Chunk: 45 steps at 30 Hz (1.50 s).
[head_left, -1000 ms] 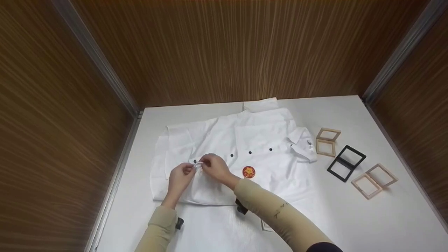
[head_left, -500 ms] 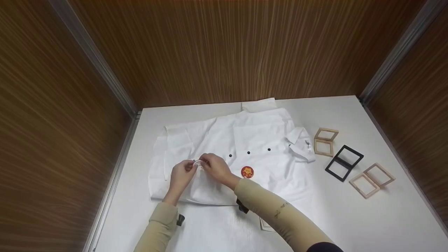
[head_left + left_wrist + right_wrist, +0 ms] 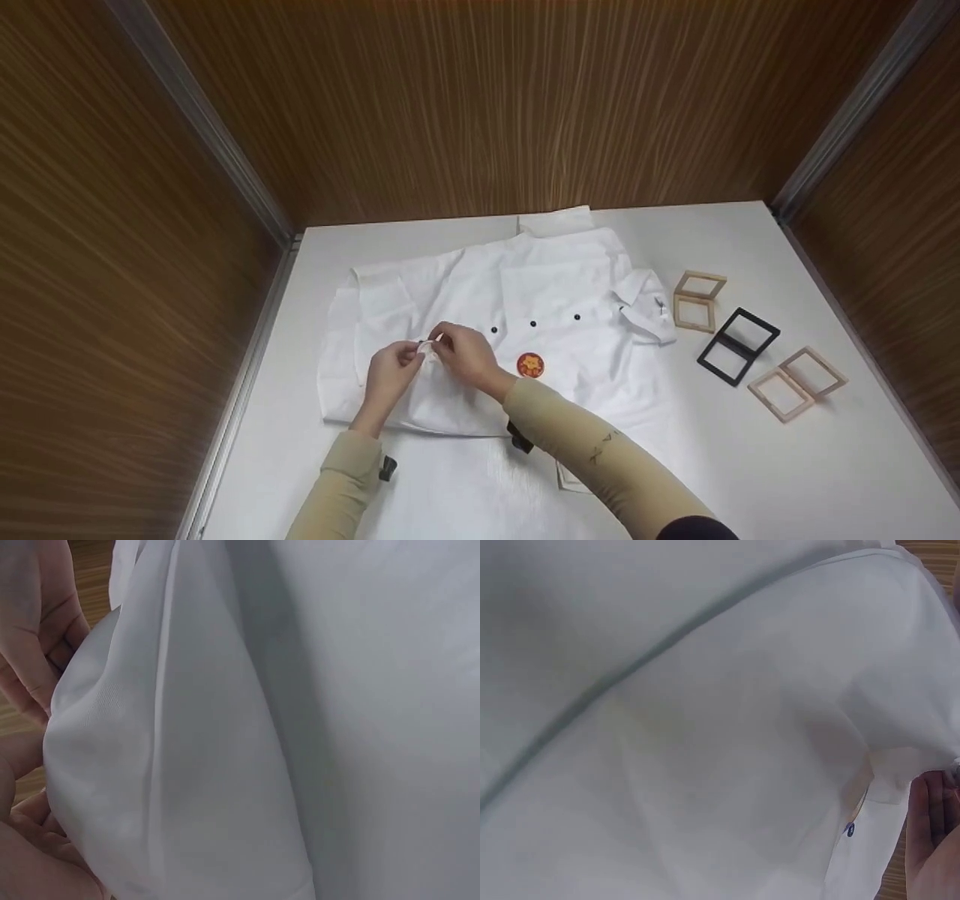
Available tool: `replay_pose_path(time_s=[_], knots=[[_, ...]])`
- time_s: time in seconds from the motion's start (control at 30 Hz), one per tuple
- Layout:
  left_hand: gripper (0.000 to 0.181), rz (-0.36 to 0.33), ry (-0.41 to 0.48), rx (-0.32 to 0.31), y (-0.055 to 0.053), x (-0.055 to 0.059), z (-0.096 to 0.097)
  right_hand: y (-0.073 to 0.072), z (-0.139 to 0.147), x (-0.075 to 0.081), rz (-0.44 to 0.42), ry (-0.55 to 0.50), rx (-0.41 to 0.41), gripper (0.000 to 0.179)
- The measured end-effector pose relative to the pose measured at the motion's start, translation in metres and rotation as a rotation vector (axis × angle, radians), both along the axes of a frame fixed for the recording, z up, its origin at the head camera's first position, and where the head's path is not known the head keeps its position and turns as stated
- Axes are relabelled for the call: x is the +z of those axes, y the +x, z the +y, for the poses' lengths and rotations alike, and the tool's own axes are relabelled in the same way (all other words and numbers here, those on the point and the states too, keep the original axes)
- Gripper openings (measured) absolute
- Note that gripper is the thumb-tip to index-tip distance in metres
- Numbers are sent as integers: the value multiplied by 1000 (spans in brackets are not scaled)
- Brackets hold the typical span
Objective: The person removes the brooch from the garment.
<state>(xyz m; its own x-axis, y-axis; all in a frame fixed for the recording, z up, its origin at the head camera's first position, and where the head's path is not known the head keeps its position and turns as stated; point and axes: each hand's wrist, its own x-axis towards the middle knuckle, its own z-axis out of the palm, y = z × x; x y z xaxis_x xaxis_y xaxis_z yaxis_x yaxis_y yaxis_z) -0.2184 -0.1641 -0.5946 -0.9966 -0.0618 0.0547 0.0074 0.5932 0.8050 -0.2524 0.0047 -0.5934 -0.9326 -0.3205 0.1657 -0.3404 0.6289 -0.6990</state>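
Note:
A white short-sleeved shirt [image 3: 559, 281] lies spread on the table, its row of dark buttons [image 3: 533, 324] running left to right. My left hand [image 3: 390, 377] pinches the front edge of the shirt toward its left end, between thumb and fingers. Right beside it my right hand [image 3: 466, 361] pinches the same raised bit of cloth, fingertips close to the left ones. A dark button [image 3: 421, 343] peeks out at the fingertips, mostly hidden. The right wrist view shows the lifted cloth with another dark button [image 3: 850, 829] on its inner strip. A round red and yellow badge [image 3: 530, 365] sits beside my right wrist.
At the right stand open hinged square frames: a light wooden one [image 3: 694, 313], a black one [image 3: 724, 363] and a pinkish one [image 3: 781, 395]. A flat pale piece [image 3: 568, 480] shows from under my right forearm. Brown wood-grain panels [image 3: 480, 112] enclose the table's back and sides.
Both hands stay at the same spot on the shirt with small finger movements. The dark button by the left fingertips, plain to see one second ago, is now mostly covered.

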Motion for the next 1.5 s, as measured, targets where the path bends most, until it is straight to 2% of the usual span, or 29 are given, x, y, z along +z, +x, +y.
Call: replay_pose_path(time_s=[0.2,0.63,0.83,0.97,1.2,1.5], knots=[[23,-15,-13,-18,0,2,0,-1,3,1,59,27,-10,12],[17,35,-26,-23,-2,-1,1,-3,7,3,53,-26,-41,13],[14,45,-8,-20,1,0,0,-9,12,5,-4,-69,-87,13],[15,26,-19,-16,1,1,-1,-10,14,6,-36,-100,-89,13],[19,-24,0,-17,-1,9,-1,-9,15,8,-34,-113,-86,13],[20,-30,42,-17,-9,20,4,-8,11,11,-47,-127,-99,15]])
